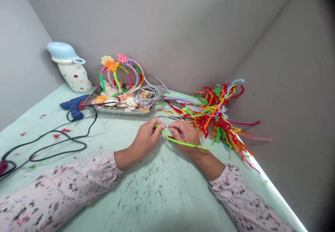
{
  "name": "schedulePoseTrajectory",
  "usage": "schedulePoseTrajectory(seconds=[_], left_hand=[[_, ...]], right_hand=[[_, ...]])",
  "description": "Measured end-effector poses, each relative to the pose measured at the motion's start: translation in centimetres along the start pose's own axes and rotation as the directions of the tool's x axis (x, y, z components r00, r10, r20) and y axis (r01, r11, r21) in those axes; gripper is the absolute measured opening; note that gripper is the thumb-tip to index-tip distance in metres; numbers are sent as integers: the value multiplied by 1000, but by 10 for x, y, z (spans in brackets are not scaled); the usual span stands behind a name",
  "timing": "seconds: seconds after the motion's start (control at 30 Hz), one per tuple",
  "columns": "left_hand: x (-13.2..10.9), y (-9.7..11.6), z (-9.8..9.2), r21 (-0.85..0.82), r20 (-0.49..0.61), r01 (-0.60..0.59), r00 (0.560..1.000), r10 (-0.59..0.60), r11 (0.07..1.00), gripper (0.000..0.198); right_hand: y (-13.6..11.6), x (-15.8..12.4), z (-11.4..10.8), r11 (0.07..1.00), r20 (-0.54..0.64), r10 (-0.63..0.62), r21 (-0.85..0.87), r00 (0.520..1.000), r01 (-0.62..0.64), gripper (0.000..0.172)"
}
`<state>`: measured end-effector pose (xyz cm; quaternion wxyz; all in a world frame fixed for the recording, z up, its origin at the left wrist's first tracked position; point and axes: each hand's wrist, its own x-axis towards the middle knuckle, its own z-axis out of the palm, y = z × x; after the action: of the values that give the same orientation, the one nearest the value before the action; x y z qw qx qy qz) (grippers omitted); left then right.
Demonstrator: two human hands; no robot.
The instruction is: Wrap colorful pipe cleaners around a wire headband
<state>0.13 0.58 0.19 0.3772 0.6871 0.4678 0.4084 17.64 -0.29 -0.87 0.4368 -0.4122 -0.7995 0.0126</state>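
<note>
Near the table's middle, my left hand [148, 134] is closed, pinching a lime-green pipe cleaner [180, 142] between thumb and fingers. The pipe cleaner's fuzzy tail loops down and runs right, across my right hand and wrist. My right hand [185, 134] is closed too, its fingertips pinched close to the left ones on a thin grey wire [168, 126]. The hidden part of this wire lies within my fingers. Just beyond my hands, a thin dark arc and a dark tool [180, 118] show partly; my right hand hides the rest of the tool.
A metal tray [123, 111] holds decorated headbands [115, 75], felt pieces and grey wire hoops [154, 94]. Left of it lie a blue glue gun [74, 103] with a black cord [52, 131] and a white bottle [74, 75]. Colourful pipe cleaners [214, 117] heap at right.
</note>
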Motion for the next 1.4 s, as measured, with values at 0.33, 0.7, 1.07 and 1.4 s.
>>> schedulePoseTrajectory(seconds=[0.33, 0.7, 1.07, 1.4], left_hand=[[-2, 1, -2, -142, 75, 33, 997, -22, 989, 21], [1, -3, 0, -416, 54, 54, 998, -35, 908, 27], [6, 6, 1, -644, 101, 260, 961, -257, 719, 25], [8, 1, 2, -746, 113, 277, 949, -295, 606, 25]], right_hand=[[-2, 3, -2, 1000, -16, 21, -13, 1000, -21, 9], [4, 7, -6, 998, -113, 61, 16, 992, -60, 9], [8, 8, -7, 992, -277, 62, -85, 959, -89, 20], [3, 8, -1, 969, -194, 248, 53, 949, -242, 14]])
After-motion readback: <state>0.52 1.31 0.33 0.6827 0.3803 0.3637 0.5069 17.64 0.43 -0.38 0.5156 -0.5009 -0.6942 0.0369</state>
